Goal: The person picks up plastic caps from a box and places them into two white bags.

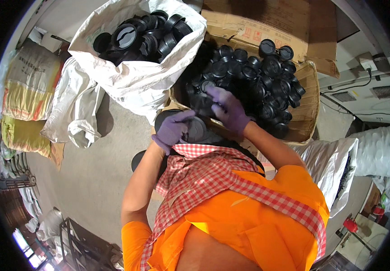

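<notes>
Both my hands wear purple knitted gloves. My left hand (173,130) is closed round the edge of a black round cap (197,129), which lies over my lap with its flat face up. My right hand (229,109) is at the near edge of a cardboard box (311,101). Its fingers are bent at the side of a second dark round cap (201,104), which looks gripped and is partly lost in shadow. Many more black caps (272,66) fill the box in a loose heap.
A white woven sack (134,79) heaped with black ribbed caps (126,36) stands left of the box. Beyond it are a crumpled white sack (75,104) and yellow sacks (28,83). An open white sack (333,167) stands at right. A cable (367,81) hangs on the right.
</notes>
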A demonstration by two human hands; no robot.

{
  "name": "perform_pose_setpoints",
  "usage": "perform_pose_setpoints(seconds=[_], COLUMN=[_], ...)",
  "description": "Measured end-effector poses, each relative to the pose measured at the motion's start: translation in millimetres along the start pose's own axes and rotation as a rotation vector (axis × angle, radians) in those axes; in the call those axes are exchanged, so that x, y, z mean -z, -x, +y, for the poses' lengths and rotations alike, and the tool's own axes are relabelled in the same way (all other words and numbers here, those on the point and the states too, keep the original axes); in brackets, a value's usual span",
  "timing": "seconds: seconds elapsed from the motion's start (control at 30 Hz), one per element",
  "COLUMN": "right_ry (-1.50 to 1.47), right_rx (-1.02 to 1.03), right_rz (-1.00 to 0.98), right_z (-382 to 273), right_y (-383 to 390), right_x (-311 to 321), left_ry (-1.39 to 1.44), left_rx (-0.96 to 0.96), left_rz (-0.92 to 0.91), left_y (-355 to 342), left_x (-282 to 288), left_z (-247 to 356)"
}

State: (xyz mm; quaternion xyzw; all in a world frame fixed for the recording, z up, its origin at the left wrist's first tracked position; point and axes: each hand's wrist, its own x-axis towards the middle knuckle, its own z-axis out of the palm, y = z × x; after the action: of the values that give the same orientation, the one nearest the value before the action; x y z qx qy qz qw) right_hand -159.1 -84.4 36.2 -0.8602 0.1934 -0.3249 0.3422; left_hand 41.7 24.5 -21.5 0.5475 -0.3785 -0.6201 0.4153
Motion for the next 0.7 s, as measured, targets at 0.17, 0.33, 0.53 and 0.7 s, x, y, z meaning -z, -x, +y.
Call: perform_pose_setpoints(seconds=[0.17, 0.33, 0.53, 0.7], right_ry=[-0.255, 0.297, -0.08, -1.011], right_rx=[0.03, 0.186, -0.159, -0.643], right_rz=[-0.365, -0.259, -0.737, -0.973], right_z=[10, 2, 2, -4], right_y=[2, 8, 2, -2], right_x=[-5, -7, 5, 22], left_ry=[0.198, 0.643, -0.617, 0.112], left_rx=[0.191, 0.226, -0.284, -0.086], left_rz=[-0.036, 0.119, -0.069, -0.103], left_y=[15, 26, 36, 55], left_x=[-21, -35, -31, -34], left_z=[24, 12, 55, 72])
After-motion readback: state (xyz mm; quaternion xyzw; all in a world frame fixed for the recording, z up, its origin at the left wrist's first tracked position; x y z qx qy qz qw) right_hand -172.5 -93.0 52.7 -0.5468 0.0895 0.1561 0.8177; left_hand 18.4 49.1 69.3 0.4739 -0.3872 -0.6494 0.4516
